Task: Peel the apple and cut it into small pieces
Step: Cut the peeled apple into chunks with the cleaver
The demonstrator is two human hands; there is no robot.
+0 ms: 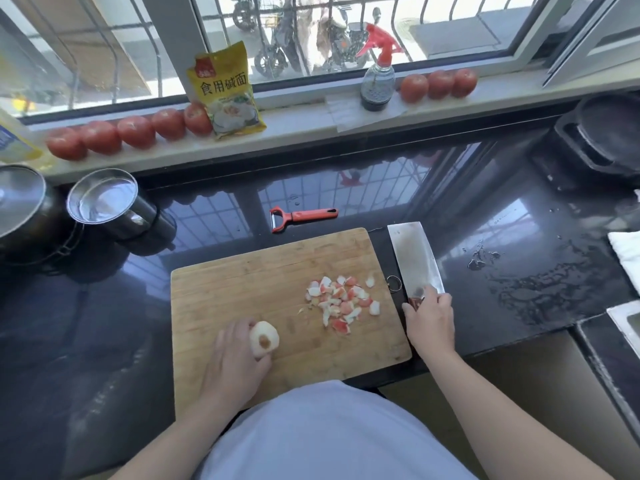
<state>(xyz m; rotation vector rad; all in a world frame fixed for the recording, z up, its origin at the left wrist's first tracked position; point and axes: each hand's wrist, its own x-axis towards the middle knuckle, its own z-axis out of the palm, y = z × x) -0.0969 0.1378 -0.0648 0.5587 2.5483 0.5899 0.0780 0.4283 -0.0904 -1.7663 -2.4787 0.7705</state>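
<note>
Left hand gripped the peeled apple on the cutting board, right hand curled round the cleaver handle just off the board's right edge, peel scraps between the hands, orange peeler beyond them on the tabletop.

Pale peeled apple, red-and-white peel scraps, tan wooden board, orange-red peeler.
</note>
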